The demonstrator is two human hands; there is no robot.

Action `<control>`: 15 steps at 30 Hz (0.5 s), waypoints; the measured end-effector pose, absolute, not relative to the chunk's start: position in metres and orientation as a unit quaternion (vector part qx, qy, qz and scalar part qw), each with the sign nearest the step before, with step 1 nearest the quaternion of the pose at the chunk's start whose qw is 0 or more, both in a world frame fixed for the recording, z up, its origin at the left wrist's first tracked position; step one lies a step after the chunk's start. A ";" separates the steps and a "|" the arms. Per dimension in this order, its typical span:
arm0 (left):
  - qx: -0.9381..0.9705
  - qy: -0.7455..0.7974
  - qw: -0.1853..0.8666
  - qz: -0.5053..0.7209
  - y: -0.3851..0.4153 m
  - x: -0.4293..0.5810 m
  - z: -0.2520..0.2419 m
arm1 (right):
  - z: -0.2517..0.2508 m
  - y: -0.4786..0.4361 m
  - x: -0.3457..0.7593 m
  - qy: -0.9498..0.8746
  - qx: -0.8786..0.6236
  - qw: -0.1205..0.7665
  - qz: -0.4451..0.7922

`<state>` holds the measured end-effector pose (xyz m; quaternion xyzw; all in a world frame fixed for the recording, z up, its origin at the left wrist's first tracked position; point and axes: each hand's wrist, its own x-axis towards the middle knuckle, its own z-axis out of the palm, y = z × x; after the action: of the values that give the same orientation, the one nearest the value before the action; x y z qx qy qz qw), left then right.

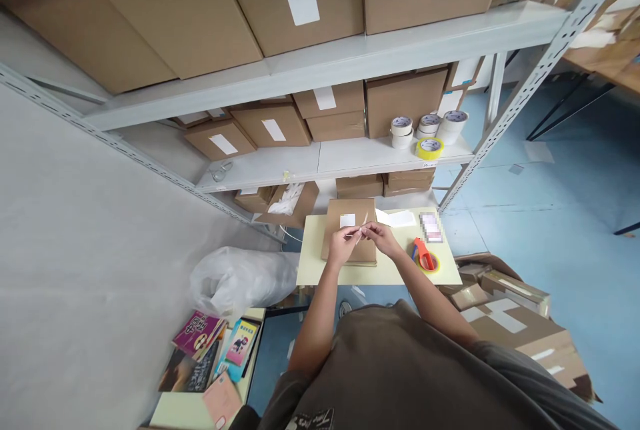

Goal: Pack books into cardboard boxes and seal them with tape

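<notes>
My left hand (342,246) and my right hand (382,237) meet above a flat brown cardboard box (357,211). The fingertips of both are pinched together around a thin pale strip (365,219), too small for me to tell its kind. A white label (347,220) sits on the top face of the box, just beyond my left fingers. Under the box is a pale yellow table (311,270). Right of my right hand lie white paper sheets (400,219) and an orange tape dispenser (424,255) with a yellow-edged roll.
A grey metal shelf (360,154) ahead carries cartons (407,100), white tape rolls (401,127) and a yellow roll (429,148). Books (200,335) and a bubble-wrap roll (250,282) are at the left. Cartons (520,330) crowd the floor at right.
</notes>
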<state>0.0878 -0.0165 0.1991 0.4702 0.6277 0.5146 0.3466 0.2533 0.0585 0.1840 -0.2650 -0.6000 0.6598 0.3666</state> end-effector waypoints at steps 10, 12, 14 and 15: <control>0.485 0.634 0.292 0.527 -0.017 0.115 0.215 | 0.191 0.061 0.272 -0.609 -0.257 0.373 0.651; 0.483 0.634 0.298 0.525 -0.015 0.119 0.213 | 0.190 0.063 0.277 -0.611 -0.261 0.369 0.650; 0.481 0.635 0.301 0.524 -0.014 0.122 0.212 | 0.190 0.064 0.281 -0.612 -0.264 0.368 0.648; 0.480 0.635 0.301 0.525 -0.013 0.124 0.211 | 0.190 0.064 0.283 -0.612 -0.264 0.368 0.649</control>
<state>0.1240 -0.0128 0.2111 0.4799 0.6355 0.5248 0.3008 0.2829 0.0643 0.1897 -0.2643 -0.6116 0.6488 0.3676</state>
